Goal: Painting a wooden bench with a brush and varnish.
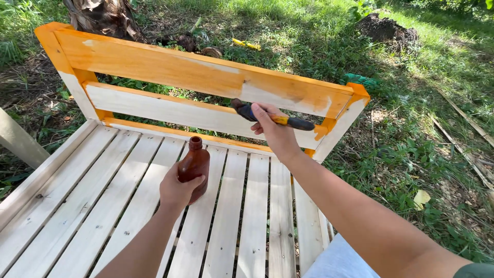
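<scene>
Brown glass, smooth and glossy, makes up the small bottle (194, 166); it has a narrow neck with no cap and stands upright on the pale slatted seat (103, 206) of a wooden bench, about midway along it. The left hand (177, 191) wraps it from the near side, fingers (197, 180) closed around the lower body in a firm grip.

The right hand (274, 131) holds a paintbrush (272, 118) with a dark head and a yellow-and-black handle; its fingers are curled shut on the handle, and the bristles press against the upper backrest rail (170, 69). That rail is coated in wet-looking orange stain along most of its length, with a bare pale patch just beside the brush. The lower rail (154, 107) is mostly raw, light wood with orange along its edges. The corner posts are orange too.

The seat slats are unpainted, flat and straight-grained, with narrow gaps between them. Grass (411, 77), dry leaves and scattered sticks lie around the bench.
</scene>
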